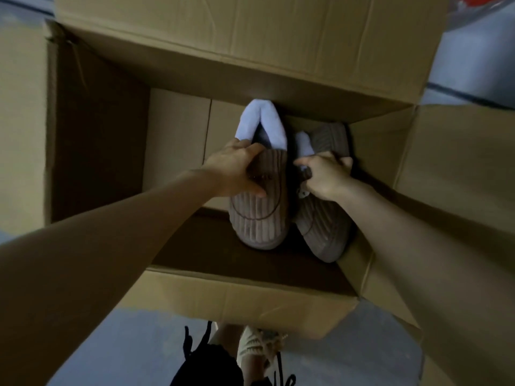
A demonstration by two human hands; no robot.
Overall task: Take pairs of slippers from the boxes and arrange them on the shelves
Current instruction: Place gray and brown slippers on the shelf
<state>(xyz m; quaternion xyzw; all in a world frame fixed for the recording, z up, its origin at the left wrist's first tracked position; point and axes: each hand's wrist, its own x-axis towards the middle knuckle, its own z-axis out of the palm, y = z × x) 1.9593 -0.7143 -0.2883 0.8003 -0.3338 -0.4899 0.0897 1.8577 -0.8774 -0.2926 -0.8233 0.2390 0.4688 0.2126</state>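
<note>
I look straight down into a big open cardboard box (97,162). Two brown ribbed slippers with pale lining lie side by side inside it. My left hand (237,169) grips the left slipper (260,218) across its upper, thumb on the ribbed top. My right hand (326,176) grips the right slipper (323,235) at its opening, fingers curled over the edge. The left slipper's white lining (262,123) sticks up at the heel. A second brown ribbed piece (331,137) shows behind my right hand.
The box flaps stand open on all sides: far flap (250,37), right flap (459,168), near flap (237,299). Grey floor (111,344) surrounds the box. My own foot in a light sandal (259,349) stands just below the near flap.
</note>
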